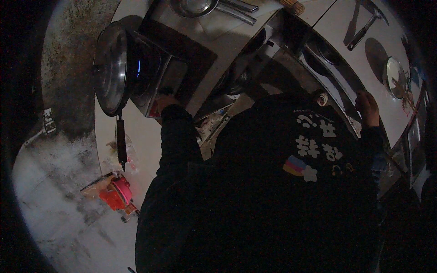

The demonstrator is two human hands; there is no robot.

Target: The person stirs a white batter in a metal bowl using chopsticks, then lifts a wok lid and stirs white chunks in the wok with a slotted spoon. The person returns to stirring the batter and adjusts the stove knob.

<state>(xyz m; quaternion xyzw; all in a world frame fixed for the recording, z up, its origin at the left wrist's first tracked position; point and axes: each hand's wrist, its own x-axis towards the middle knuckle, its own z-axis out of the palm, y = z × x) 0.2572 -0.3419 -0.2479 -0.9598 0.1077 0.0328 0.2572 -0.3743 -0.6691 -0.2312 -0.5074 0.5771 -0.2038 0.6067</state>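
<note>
My left hand (pixel 166 102) is at the front panel of a gas stove (pixel 175 73), by a dark control knob (pixel 166 90); its fingertips are too dark to make out. A blue flame (pixel 139 68) shows under a pan with a metal lid (pixel 114 68). The pan's long dark handle (pixel 121 143) points towards me. On my right side, my right hand (pixel 368 107) is near the edge of the white counter (pixel 355 71), its fingers curled. I see nothing in it, though its palm side is hidden.
A small metal pan (pixel 194 7) sits at the far side. Dark pots (pixel 235 82) stand in the open space below the counter. To the right are a hammer-shaped tool (pixel 367 30) and a round dish (pixel 396 76). Red and pink packets (pixel 117 194) lie left, by a stained wall (pixel 68 85).
</note>
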